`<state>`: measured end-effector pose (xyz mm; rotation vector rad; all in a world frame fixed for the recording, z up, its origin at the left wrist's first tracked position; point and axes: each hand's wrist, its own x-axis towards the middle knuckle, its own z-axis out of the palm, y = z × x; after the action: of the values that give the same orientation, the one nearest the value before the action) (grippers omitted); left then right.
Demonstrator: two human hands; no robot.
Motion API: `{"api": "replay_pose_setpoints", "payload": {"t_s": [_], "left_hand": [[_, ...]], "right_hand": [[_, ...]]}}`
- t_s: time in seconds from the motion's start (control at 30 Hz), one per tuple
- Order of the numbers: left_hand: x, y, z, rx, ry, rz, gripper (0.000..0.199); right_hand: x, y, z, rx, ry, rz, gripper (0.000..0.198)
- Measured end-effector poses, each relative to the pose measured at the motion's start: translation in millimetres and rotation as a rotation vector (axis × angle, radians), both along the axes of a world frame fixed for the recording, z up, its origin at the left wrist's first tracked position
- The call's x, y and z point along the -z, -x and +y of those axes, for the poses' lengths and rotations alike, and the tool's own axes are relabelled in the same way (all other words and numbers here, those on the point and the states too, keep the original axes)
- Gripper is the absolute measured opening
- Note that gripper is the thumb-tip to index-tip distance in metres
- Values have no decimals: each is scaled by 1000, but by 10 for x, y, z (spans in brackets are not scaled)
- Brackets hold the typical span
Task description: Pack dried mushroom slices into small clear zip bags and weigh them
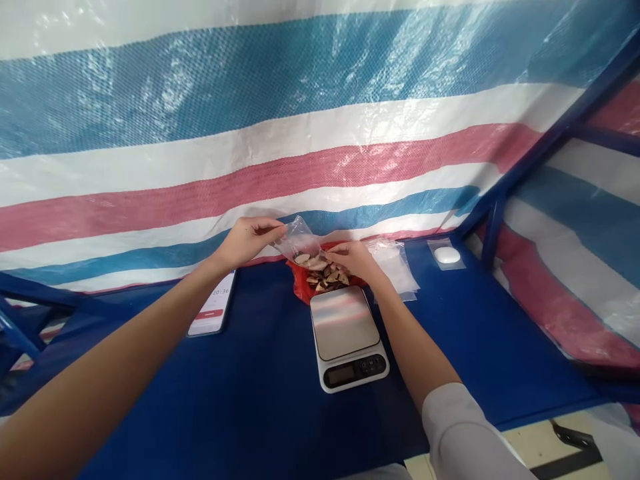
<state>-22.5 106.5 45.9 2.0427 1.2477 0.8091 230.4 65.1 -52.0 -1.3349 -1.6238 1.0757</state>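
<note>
Between my hands a clear plastic bag [299, 235] is held tilted, with pale dried slices in its lower end. My left hand [251, 243] pinches the bag's upper left edge. At the bag's lower right, my right hand [354, 259] has its fingers closed on the plastic. Just below lies an open red plastic bag [301, 285] holding a heap of brown and cream dried slices [330, 277]. A white kitchen scale [346, 327] with a bare metal plate stands directly in front of the red bag. My right forearm passes along the scale's right side.
A phone [213, 308] showing a timer lies left of the scale. Clear plastic bags [395, 267] are stacked behind my right wrist. Farther right is a white rounded object [447, 255] on clear plastic. Striped sheeting [260, 173] hangs behind the blue table [250, 400]; a blue frame bar [495, 223] stands at right.
</note>
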Motion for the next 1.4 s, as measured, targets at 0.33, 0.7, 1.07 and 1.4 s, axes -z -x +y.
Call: {"api": "replay_pose_setpoints", "payload": {"t_s": [0.33, 0.7, 1.07, 1.4], "left_hand": [[-16, 21, 27, -20, -27, 5, 56], [11, -71, 86, 50, -15, 60, 46], [14, 75, -55, 7, 29, 70, 54], [-51, 110, -204, -44, 42, -56, 52]], "right_hand": [[-5, -14, 25, 74, 40, 117, 31], [70, -153, 73, 113, -113, 106, 30], [67, -60, -8, -4, -3, 21, 31], [-93, 60, -97, -34, 37, 63, 31]]}}
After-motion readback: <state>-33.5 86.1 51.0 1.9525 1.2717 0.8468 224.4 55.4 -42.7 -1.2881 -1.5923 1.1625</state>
